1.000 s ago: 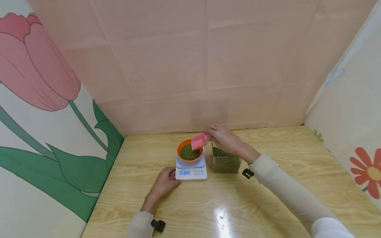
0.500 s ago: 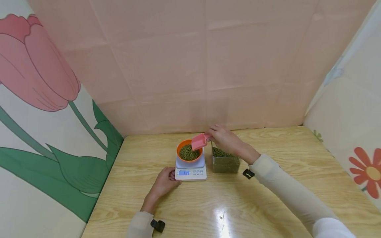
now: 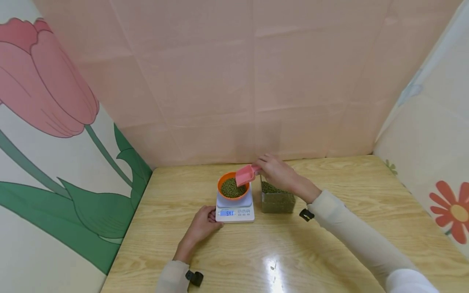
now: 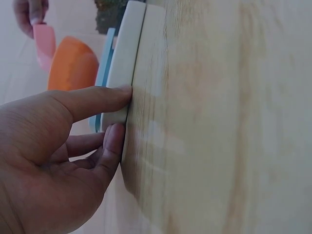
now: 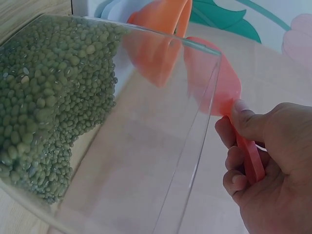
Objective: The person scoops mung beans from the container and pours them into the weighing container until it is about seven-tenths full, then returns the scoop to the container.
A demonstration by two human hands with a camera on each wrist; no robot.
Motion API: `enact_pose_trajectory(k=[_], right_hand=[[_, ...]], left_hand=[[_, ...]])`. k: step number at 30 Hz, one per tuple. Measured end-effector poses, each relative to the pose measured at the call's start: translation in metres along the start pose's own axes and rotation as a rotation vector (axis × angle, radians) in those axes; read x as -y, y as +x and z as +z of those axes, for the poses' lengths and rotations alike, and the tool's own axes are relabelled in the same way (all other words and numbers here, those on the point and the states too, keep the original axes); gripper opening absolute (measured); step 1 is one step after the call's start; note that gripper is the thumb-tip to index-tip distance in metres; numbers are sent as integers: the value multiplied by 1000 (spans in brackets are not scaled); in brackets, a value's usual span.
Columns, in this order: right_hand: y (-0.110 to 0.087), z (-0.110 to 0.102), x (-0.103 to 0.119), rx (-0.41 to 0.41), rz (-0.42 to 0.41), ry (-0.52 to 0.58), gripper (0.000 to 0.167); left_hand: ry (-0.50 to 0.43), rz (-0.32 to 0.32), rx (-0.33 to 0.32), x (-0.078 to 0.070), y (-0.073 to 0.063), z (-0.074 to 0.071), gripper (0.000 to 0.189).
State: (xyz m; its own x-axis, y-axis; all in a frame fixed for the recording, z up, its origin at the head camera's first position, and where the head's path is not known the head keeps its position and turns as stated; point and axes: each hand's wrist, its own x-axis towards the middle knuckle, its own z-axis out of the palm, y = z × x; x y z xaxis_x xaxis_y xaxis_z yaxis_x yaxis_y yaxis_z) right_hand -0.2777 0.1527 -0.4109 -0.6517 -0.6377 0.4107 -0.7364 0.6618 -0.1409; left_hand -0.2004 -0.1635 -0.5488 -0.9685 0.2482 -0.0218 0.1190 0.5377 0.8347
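My right hand [image 3: 279, 171] grips the handle of a pink scoop [image 3: 244, 175], tilted down over an orange bowl [image 3: 220, 188]. Green mung beans [image 3: 231, 189] lie in the bowl; no beans show in the scoop. The bowl stands on a white digital kitchen scale [image 3: 234, 219], whose lit display seems to read 541. At the scale's front left corner, my left hand [image 3: 202, 223] holds on, thumb [image 4: 109, 99] against the front edge and curled fingers at the side. In the right wrist view, the scoop's handle [image 5: 251, 158] runs between thumb and fingers.
A clear square container [image 3: 277, 203] part-filled with mung beans stands just right of the scale, under my right forearm. All of this is on a wood-grain table [image 3: 322, 252]. A pink-covered wall [image 3: 205, 101] rises behind it, with painted panels at both sides.
The digits on the scale's display differ from those a second ago and match those of half a second ago. Both hands, the scoop and the bowl stay practically where they were.
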Motion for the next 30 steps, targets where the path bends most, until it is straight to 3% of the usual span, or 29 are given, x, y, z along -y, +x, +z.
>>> enact_pose_trajectory(k=[7,30], right_hand=[[-3,-3,0,-34,-26,8,23],[-18,-27,4,-40,32,19,25]], left_hand=[[5,-12,8,-1,0,0,59],[4,-18,0,-3,-2,-2,60]])
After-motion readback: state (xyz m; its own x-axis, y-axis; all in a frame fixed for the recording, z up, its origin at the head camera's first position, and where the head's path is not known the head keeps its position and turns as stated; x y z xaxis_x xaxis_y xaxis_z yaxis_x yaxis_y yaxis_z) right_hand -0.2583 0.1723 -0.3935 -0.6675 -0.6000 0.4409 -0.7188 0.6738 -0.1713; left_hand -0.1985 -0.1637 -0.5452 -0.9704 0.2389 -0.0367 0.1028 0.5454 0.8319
